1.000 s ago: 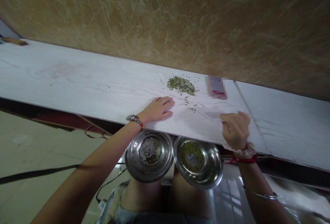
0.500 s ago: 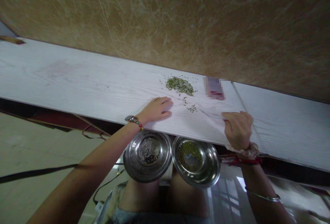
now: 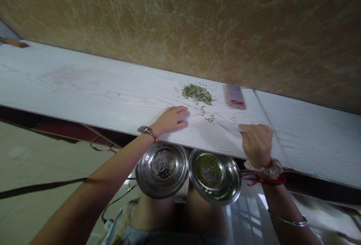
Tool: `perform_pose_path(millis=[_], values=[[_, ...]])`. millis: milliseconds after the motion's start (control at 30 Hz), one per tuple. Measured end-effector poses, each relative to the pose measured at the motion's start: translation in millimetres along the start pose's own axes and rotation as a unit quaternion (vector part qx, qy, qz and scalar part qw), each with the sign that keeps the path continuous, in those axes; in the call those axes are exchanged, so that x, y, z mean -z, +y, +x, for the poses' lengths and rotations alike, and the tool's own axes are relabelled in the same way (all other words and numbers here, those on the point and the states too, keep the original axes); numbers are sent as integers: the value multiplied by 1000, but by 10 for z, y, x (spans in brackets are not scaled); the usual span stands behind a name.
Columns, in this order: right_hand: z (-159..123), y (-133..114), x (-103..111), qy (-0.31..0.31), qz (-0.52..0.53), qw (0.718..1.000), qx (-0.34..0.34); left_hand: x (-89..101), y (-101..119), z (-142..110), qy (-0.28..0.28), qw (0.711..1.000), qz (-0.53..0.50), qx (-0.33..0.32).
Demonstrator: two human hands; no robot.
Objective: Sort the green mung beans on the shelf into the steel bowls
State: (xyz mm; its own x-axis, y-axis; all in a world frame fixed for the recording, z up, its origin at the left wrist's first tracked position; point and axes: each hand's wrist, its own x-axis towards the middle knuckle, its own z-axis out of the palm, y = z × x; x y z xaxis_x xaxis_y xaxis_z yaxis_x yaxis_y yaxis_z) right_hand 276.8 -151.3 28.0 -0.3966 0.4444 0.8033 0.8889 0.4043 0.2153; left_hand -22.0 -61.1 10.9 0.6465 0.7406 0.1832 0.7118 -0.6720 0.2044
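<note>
My left hand (image 3: 172, 119) lies flat on the white wooden tabletop (image 3: 84, 87), fingers stretched toward a pile of small green beans (image 3: 197, 93). A few stray beans (image 3: 210, 117) sit between my hands. My right hand (image 3: 256, 141) rests near the table's front edge with its fingers curled under, and I cannot make out anything in them. On my lap below the edge stand two steel bowls: the left bowl (image 3: 161, 170) holds white grains, the right bowl (image 3: 214, 176) holds green beans.
A small blurred reddish object (image 3: 235, 96) lies on the table right of the bean pile. A brown marbled wall (image 3: 197, 23) rises behind the table. A seam (image 3: 267, 121) crosses the tabletop at right. Black cables (image 3: 42, 188) run over the tiled floor at left.
My right hand has slid slightly left along the table's front edge. My left hand stays flat where it was.
</note>
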Motion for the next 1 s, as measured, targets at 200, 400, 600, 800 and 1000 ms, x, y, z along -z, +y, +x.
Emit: perform_pose_path(millis=[200,400,600,800,1000], values=[[64,-18,-38,-8,8,1000,12,-8,-9,0,2,1000,-1,-2],[35,-51,37,-2,29,1000,2,-20,-21,4,14,1000,-3,-9],[75,-61,16,-8,26,999,19,-10,-11,1,5,1000,-2,-6],[40,-69,54,-11,51,999,15,-6,-12,2,2,1000,-8,-1],[34,-60,124,-21,65,997,30,-12,-21,0,14,1000,-8,-11]])
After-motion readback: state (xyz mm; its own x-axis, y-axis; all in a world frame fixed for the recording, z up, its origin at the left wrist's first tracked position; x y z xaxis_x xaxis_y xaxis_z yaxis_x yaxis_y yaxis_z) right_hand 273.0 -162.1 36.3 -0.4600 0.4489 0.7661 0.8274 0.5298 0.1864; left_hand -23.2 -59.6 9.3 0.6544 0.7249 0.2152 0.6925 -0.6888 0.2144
